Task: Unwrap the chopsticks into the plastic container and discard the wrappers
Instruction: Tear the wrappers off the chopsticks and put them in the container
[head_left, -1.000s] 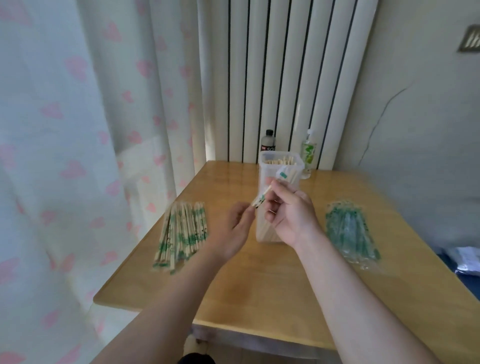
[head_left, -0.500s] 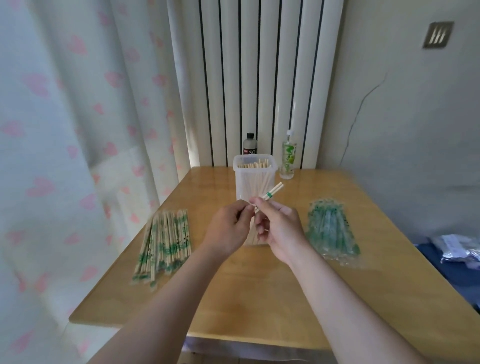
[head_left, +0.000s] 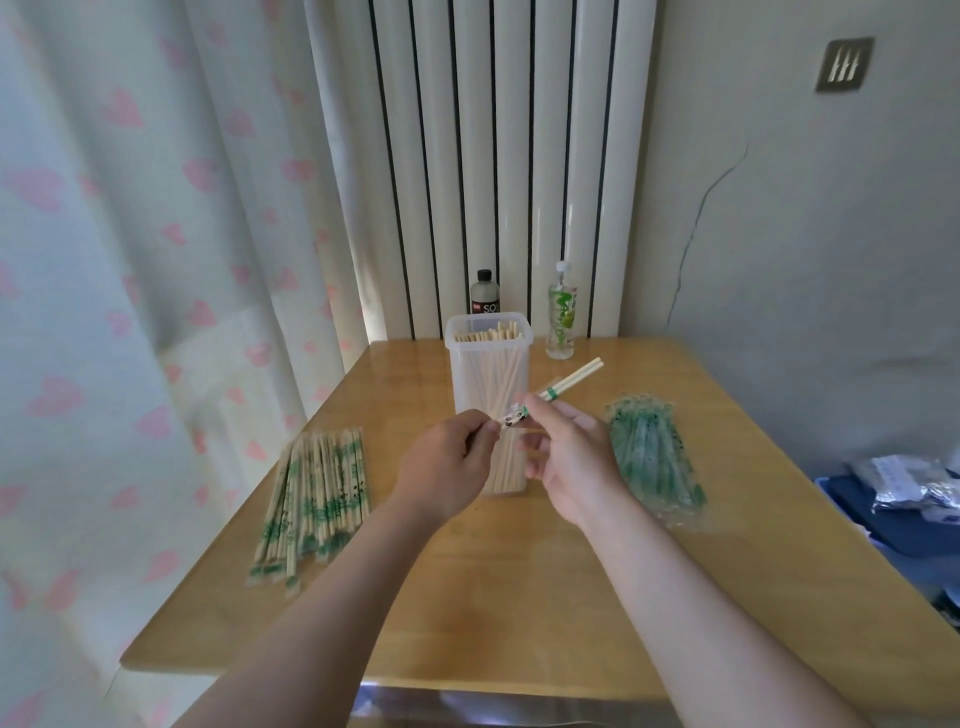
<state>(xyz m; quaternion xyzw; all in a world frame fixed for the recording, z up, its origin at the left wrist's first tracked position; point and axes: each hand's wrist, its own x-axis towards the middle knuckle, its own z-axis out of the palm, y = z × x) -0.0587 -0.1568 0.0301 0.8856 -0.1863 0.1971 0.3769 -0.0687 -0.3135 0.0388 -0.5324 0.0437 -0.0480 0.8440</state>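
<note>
My left hand (head_left: 447, 462) pinches the crumpled wrapper (head_left: 514, 417) and my right hand (head_left: 566, 457) grips the half-bared chopsticks (head_left: 574, 378), just before the plastic container (head_left: 488, 364), presumably to keep the drop short, with wrapped pairs (head_left: 317, 493) left of my hands and spent wrappers (head_left: 654, 457) right.

A room corner behind a wooden bench

The pale wooden bench (head_left: 519, 597) stood against a white ribbed radiator (head_left: 493, 156), with a sheer curtain (head_left: 130, 260) printed with pink hearts hanging along its left side. At the bench's far edge, just before the radiator, a small dark bottle (head_left: 484, 299) with a black cap stood upright, and near it to the right stood a clear bottle (head_left: 561, 322) with a green label and white cap. A thin crack (head_left: 701, 218) ran down the grey wall, and a metal vent plate (head_left: 844, 65) sat high on it. Past the bench's right edge, silvery packets (head_left: 914, 483) lay on a blue surface (head_left: 893, 525).
</note>
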